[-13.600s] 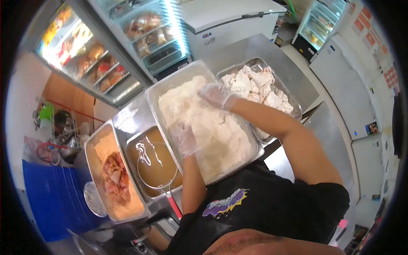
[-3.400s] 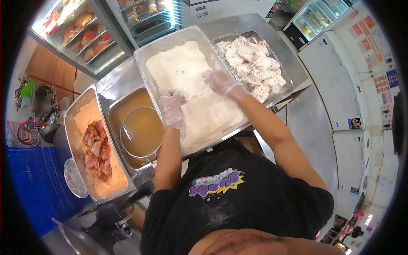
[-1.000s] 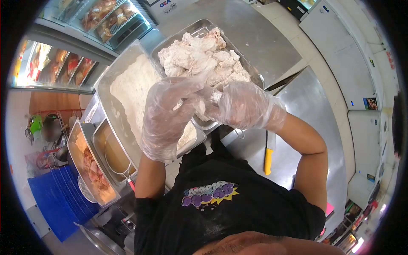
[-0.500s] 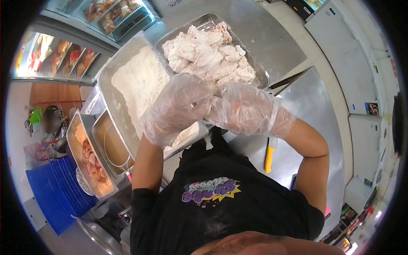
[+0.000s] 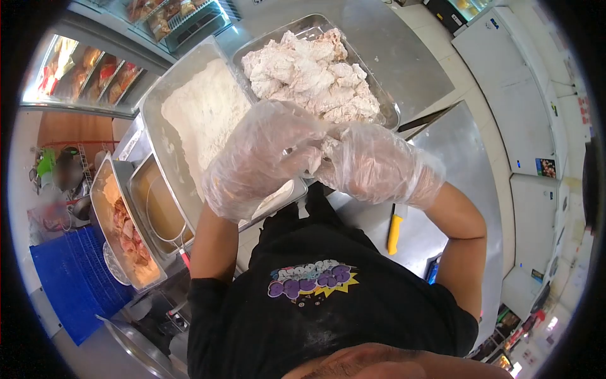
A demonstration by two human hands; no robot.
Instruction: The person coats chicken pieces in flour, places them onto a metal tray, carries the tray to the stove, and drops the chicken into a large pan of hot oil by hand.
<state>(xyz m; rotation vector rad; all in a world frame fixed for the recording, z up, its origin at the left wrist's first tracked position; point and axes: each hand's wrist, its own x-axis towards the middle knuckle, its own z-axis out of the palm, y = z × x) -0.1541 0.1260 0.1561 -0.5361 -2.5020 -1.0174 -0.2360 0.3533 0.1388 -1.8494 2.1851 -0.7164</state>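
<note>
My left hand, in a loose clear plastic glove, is over the near right corner of the flour tub. Beside it, my right hand wears a similar glove. Both hands are closed, with the fingertips meeting in front of my chest. Whitish, crumpled material shows between them, but I cannot make out whether it is glove plastic or something held. Just beyond the hands, a metal tray bears a heap of flour-coated meat pieces. White flour fills much of the tub.
Left of the tub stand a pan of brownish liquid with a wire strainer and a container of raw meat. A yellow-handled knife lies on the steel table at right. A blue crate sits lower left.
The view has shifted slightly. My hands remain together at the fingertips, with the left turned a little and the right slightly farther right. A blue object beside my right arm shows more.
</note>
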